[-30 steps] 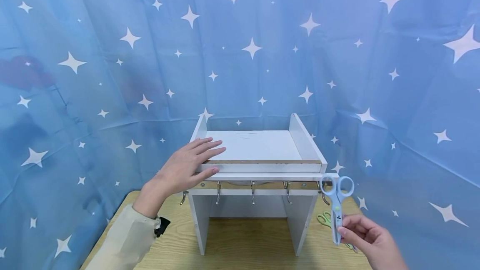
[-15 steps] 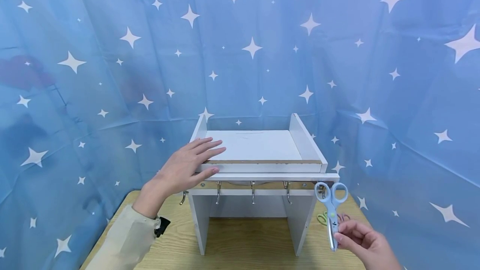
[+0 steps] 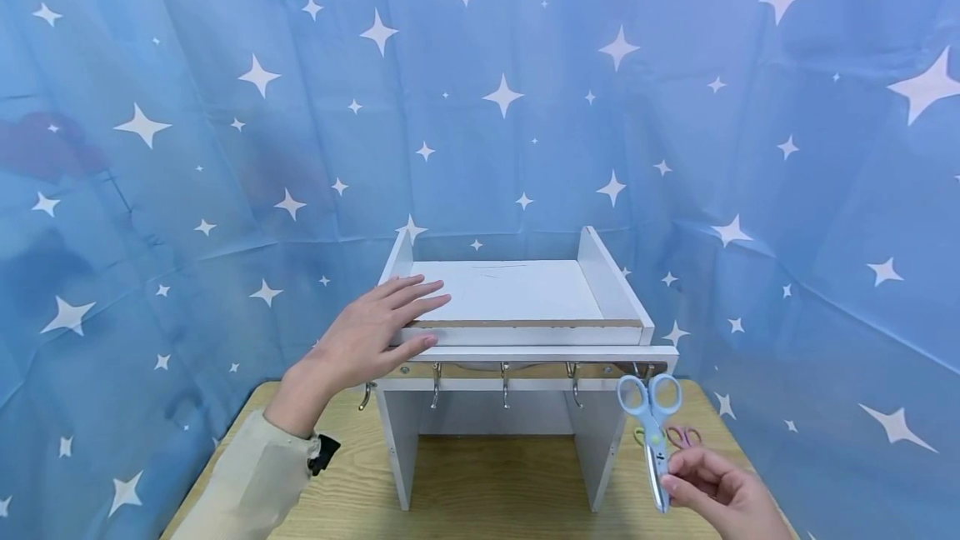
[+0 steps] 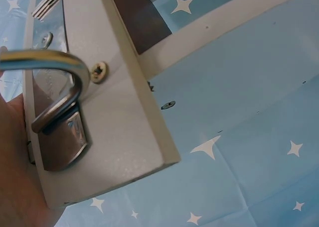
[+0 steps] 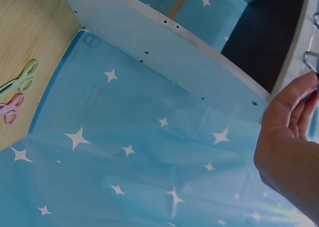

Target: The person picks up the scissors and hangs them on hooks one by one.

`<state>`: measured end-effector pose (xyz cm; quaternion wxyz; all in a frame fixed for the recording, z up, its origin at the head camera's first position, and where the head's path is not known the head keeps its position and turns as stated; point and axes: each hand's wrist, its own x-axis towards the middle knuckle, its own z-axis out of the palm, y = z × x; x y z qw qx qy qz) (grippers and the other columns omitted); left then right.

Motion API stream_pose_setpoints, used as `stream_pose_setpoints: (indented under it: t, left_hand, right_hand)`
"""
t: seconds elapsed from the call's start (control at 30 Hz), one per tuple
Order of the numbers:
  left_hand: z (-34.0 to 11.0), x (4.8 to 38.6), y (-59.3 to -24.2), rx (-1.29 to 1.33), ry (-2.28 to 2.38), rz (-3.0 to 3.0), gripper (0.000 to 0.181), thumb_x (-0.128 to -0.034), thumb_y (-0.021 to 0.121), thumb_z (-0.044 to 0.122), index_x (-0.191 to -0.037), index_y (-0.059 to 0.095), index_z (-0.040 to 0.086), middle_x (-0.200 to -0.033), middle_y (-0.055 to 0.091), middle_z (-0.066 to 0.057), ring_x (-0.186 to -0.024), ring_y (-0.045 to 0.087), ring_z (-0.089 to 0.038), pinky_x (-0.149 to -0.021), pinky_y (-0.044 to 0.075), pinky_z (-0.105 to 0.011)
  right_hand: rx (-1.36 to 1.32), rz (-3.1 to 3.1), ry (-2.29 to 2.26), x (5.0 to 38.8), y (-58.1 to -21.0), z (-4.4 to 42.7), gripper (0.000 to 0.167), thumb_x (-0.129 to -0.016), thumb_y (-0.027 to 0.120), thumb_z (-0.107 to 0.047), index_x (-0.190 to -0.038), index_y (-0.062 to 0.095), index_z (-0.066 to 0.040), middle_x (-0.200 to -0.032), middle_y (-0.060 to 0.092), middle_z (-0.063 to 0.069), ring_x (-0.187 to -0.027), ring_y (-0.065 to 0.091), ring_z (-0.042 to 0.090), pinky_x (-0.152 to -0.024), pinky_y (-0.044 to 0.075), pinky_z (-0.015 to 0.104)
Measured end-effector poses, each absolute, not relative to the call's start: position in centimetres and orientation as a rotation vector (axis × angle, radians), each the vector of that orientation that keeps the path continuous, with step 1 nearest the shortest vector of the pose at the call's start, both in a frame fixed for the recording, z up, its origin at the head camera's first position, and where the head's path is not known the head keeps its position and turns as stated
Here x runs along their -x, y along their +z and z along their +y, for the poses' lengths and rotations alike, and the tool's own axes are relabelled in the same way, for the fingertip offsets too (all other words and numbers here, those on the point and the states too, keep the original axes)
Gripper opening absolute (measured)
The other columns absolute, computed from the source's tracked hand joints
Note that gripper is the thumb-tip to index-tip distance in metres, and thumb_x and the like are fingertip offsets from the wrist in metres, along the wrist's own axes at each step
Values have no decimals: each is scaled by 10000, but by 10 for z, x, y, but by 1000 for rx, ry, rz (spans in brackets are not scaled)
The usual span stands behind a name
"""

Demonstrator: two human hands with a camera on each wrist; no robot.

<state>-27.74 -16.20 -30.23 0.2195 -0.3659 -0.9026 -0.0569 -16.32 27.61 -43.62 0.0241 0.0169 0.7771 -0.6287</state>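
Right hand [image 3: 723, 488] pinches light-blue, loop-handled metal scissors [image 3: 655, 438] low on blades; top-heavy, could swivel, knock curved silver metal hooks [image 3: 506, 390]. Left hand [image 3: 367, 333]: fingers spread over white wooden shelf [image 3: 525, 294]

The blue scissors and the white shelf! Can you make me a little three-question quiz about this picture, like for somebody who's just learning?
1. True or false: the left hand is touching the white shelf.

2. Pick one. Who is holding the blue scissors?
A) the left hand
B) the right hand
C) nobody

3. Fill in the blank: on the wooden table, next to the green scissors, lies a ____ pair.

Key:
1. True: it rests at the shelf's front edge.
2. B: the fingers pinch the blades, and the handle loops point up.
3. Pink: the pink scissors show best in the right wrist view.
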Motion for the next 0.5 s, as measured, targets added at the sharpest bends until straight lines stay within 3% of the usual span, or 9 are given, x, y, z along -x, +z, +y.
stream_pose_setpoints:
  t: [0.17,0.5]
  left_hand:
    - [-162,277,-302,1013,-160,-2505,570,-992,541,467,-1515,445,263,-1586,417,33,-1490,360,-213,-1252,289,-424]
    - [-162,278,-303,1012,-155,-2498,568,-994,534,476,-1515,445,267,-1585,418,34,-1490,360,-209,-1245,301,-431]
  right_hand:
    - [-115,2407,-1953,163,-438,271,62,-941,667,-108,-959,671,-50,-823,722,-49,-727,686,126,-698,619,248]
    - [-76,2353,-1955,163,-442,271,37,-941,659,-92,-964,677,-116,-845,723,-61,-754,691,110,-718,618,237]
